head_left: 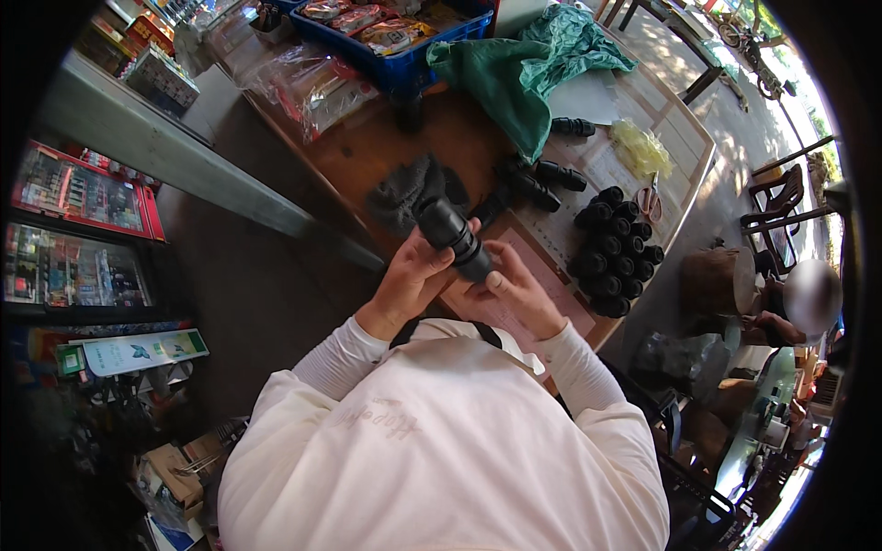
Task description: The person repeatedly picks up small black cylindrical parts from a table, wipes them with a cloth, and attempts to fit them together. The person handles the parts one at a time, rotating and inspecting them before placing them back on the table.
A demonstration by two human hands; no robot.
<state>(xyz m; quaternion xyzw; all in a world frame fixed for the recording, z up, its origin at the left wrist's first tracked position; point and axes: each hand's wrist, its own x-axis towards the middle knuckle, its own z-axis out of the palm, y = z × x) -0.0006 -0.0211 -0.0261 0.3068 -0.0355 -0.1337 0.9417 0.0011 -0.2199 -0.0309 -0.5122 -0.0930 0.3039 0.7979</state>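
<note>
holding a black ribbed plastic cylinder (451, 237) mid-frame, the left hand (418, 275) curls partway around its body, while the right hand (524, 289) pinches its lower end; i'd keep both grips in line above the brown wooden surface (450, 129).

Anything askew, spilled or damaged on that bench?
Nothing looks spilled or damaged. Only mild untidiness: a few loose black fittings lie on their sides by the crumpled green bag, apart from the tight black cluster. The held black part shows no obvious damage.
</note>
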